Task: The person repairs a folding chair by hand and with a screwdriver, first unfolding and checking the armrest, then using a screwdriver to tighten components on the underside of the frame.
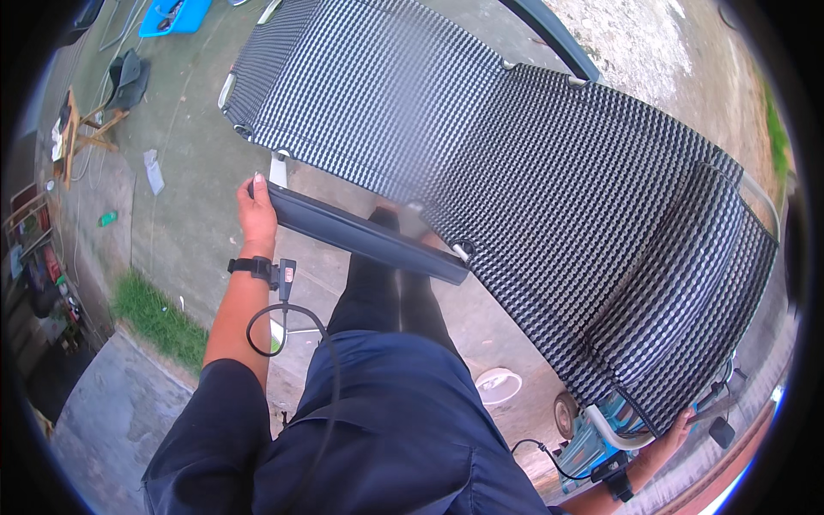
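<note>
A folding lounge chair with black-and-white woven fabric stretches across the view, a padded headrest roll at its right end. Beside its near edge runs a long dark armrest. My left hand is closed round the left end of that armrest, thumb on top. Far to the right, my right hand grips the chair's headrest end at the near corner, next to the pale tube frame; its fingers are partly hidden. My legs stand close against the near side of the chair.
A second dark armrest lies along the far side. A white bowl-like thing and a teal wheeled machine are on the ground near the headrest end. To the left are a wooden stand, a blue tub and grass.
</note>
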Demonstrator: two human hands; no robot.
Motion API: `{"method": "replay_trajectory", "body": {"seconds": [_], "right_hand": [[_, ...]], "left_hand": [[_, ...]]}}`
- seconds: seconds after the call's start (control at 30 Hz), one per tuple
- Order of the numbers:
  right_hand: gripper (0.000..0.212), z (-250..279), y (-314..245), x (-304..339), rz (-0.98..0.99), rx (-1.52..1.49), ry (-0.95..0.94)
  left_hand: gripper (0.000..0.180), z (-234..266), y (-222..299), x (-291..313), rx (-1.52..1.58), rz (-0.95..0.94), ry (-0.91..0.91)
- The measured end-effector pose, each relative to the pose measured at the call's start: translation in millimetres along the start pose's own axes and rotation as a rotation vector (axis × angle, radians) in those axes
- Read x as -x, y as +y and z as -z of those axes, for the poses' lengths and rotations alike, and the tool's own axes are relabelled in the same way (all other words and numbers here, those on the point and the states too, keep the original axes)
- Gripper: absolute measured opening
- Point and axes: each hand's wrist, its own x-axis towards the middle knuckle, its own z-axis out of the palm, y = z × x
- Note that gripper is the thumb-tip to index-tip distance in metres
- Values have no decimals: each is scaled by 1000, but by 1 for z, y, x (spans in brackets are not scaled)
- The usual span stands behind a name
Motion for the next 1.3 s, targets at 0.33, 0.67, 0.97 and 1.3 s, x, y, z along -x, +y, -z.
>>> {"method": "replay_trajectory", "body": {"seconds": [0.33, 0.67, 0.97, 1.3], "right_hand": [[40, 7, 26, -20, -107, -143, -120], [42, 8, 21, -23, -125, -150, -111], [45, 4, 19, -21, -116, -154, -106], [50, 4, 4, -9, -64, -102, -30]], "left_hand": [[56, 0, 0, 1, -42, 7, -35], [60, 2, -7, -3, -32, -18, -26], [57, 0, -8, -4, -8, -26, -23], [56, -1, -8, -3, 26, -43, -9]]}}
